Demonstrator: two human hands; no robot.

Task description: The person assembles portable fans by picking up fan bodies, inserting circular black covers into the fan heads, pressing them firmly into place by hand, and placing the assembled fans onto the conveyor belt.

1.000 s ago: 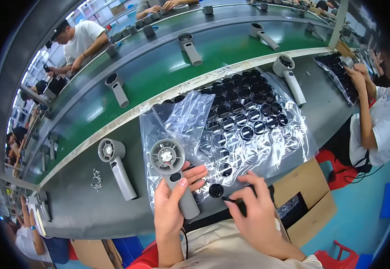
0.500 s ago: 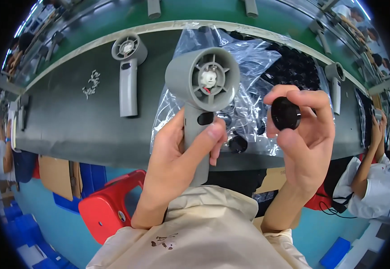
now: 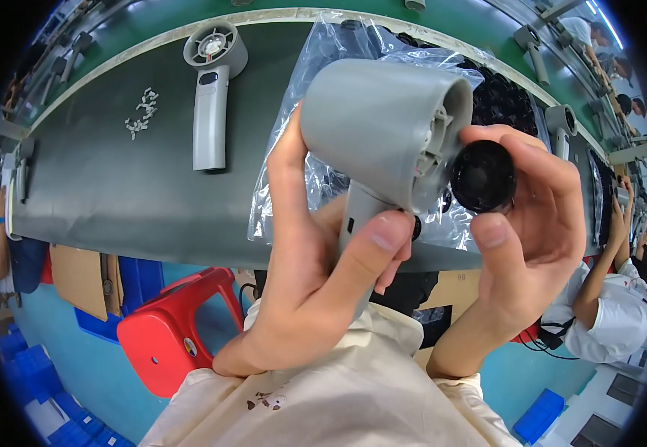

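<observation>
A grey handheld fan body point(image 3: 383, 119) is gripped round its handle by my left hand point(image 3: 316, 261), with the thumb across the handle's front. Its round, ribbed opening faces right. Between the thumb and fingers of my right hand point(image 3: 536, 201) is a round black cap point(image 3: 483, 176), close beside the fan's opening; whether the two touch I cannot tell. Behind my hands, a clear plastic bag point(image 3: 294, 179) holds many black caps point(image 3: 506, 100). A second grey handheld fan point(image 3: 210, 119) lies on the dark work surface to the left.
Small white parts point(image 3: 142, 112) lie in a loose pile on the dark table point(image 3: 100, 194). Another grey fan point(image 3: 561, 123) stands at the right. A green conveyor belt point(image 3: 294, 6) runs behind. Below left is a red stool point(image 3: 156, 346); a co-worker point(image 3: 610, 305) is at the right.
The fan in my left hand has come nearer and turned, its opening now facing right instead of towards me. My right hand has tilted the black cap and stays beside the opening.
</observation>
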